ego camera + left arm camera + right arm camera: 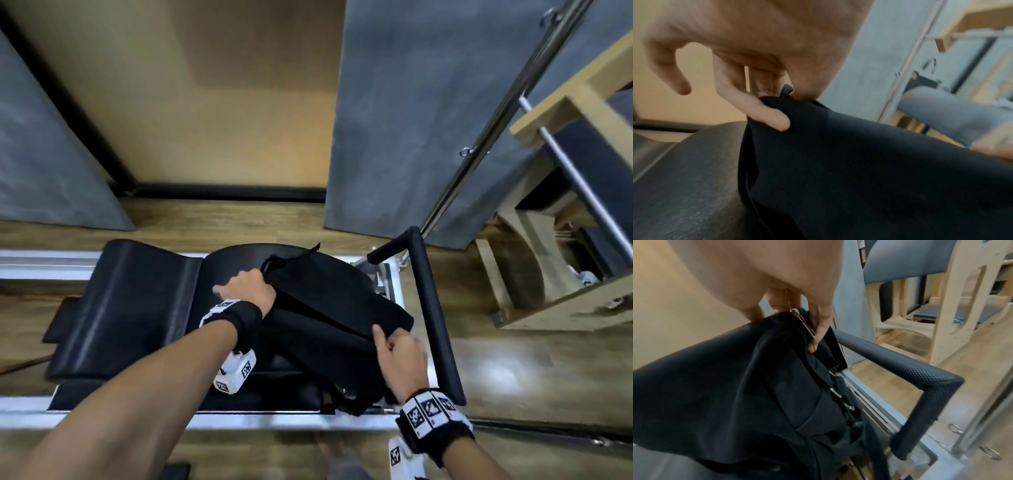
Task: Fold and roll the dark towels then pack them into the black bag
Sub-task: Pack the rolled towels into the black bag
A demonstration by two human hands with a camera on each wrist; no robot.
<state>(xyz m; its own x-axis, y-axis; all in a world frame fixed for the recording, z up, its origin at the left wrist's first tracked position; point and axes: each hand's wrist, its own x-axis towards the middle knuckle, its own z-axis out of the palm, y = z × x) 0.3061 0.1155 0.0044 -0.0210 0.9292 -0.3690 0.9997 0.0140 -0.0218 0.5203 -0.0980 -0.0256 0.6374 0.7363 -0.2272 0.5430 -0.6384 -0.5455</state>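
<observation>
A black bag [329,308] sits on the black padded carriage [137,301] of a reformer. My left hand [248,289] pinches the bag's far left corner [777,104] between thumb and fingers, beside a small black pull tab [786,89]. At the bag's near right corner my right hand [399,353] grips the fabric edge next to a metal buckle [803,322]. The bag's dark fabric [725,386] hangs slack between both hands. No separate towel can be told apart from the bag in any view.
A black padded foot bar [431,308] stands just right of the bag, close to my right hand. Silver rails [44,263] run left. Wooden exercise apparatus [565,212] stands at the right on the wood floor, and grey panels [411,113] line the wall.
</observation>
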